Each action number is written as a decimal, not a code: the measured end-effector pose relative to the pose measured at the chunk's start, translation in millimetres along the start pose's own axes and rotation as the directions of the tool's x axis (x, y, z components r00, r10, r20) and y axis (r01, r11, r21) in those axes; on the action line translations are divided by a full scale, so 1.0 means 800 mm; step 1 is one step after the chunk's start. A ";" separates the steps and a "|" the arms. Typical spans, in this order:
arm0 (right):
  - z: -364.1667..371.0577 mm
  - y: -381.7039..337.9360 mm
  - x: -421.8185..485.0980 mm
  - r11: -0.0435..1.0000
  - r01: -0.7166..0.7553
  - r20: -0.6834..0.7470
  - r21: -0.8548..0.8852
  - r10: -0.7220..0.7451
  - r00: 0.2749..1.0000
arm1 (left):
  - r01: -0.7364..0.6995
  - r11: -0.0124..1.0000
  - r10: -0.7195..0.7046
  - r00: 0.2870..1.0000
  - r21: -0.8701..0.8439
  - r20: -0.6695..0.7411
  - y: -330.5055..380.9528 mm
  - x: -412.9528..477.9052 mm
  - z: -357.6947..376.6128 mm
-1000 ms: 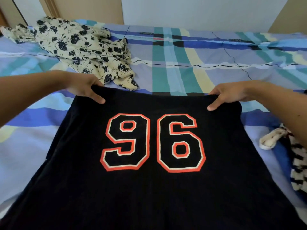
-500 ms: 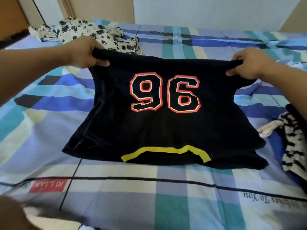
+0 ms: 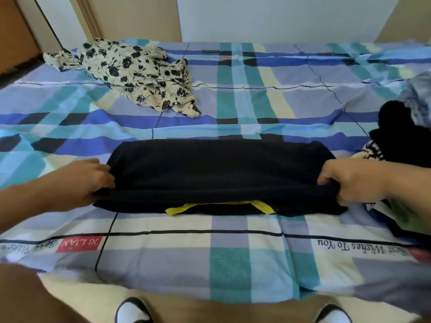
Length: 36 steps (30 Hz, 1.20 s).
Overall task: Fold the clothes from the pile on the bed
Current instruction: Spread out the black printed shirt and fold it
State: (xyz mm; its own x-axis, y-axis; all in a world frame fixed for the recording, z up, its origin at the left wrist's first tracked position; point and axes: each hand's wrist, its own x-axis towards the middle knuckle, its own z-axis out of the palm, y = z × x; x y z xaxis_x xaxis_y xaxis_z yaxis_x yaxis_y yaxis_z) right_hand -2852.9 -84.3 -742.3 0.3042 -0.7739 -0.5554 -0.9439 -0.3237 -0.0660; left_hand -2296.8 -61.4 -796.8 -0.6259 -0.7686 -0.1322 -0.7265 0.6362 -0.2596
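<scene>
A black T-shirt point(image 3: 219, 173) lies folded in half on the plaid bed sheet point(image 3: 233, 252), its number print hidden and a yellow collar trim point(image 3: 177, 209) peeking out at the near edge. My left hand point(image 3: 91, 183) grips the shirt's left near corner. At the right near corner my right hand point(image 3: 349, 180) pinches the folded layers. A pile of dark and striped clothes point(image 3: 401, 141) sits at the right edge of the bed.
A cream blouse with black flowers point(image 3: 140, 73) lies crumpled at the far left of the bed. Walls and a wooden door frame point(image 3: 88, 17) stand behind the bed. My feet point(image 3: 133, 311) show below the near bed edge.
Both hands brought the shirt's top edge down toward me, folding it over itself. The "96" print is now covered. The view dropped lower over the bed.
</scene>
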 end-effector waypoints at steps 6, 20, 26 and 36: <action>-0.006 -0.009 -0.017 0.983 -0.121 0.275 0.137 0.079 0.958 | 0.309 0.914 -0.104 0.804 -0.263 0.586 0.020 0.030 -0.080; 0.012 -0.018 0.115 0.978 -0.050 -0.470 0.203 0.142 0.871 | 0.517 0.696 -0.585 0.810 -0.498 0.024 0.035 0.162 -0.021; 0.001 0.050 0.119 0.886 0.020 -0.499 0.464 0.243 0.832 | 0.506 0.641 -0.597 0.801 -0.578 0.039 0.011 0.153 -0.007; -0.014 0.049 0.118 0.833 -0.153 -0.326 0.531 0.367 0.871 | 0.685 0.699 -0.713 0.689 -0.206 -0.129 0.036 0.180 -0.015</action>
State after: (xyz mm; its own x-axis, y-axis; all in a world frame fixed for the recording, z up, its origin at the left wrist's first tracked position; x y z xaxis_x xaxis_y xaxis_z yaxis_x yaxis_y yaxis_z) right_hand -2859.8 -176.6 -787.9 -0.0396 -0.9705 -0.2376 -0.9014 0.1373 -0.4106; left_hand -2411.4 -152.7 -812.3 0.0504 -0.9747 0.2176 -0.9949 -0.0682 -0.0749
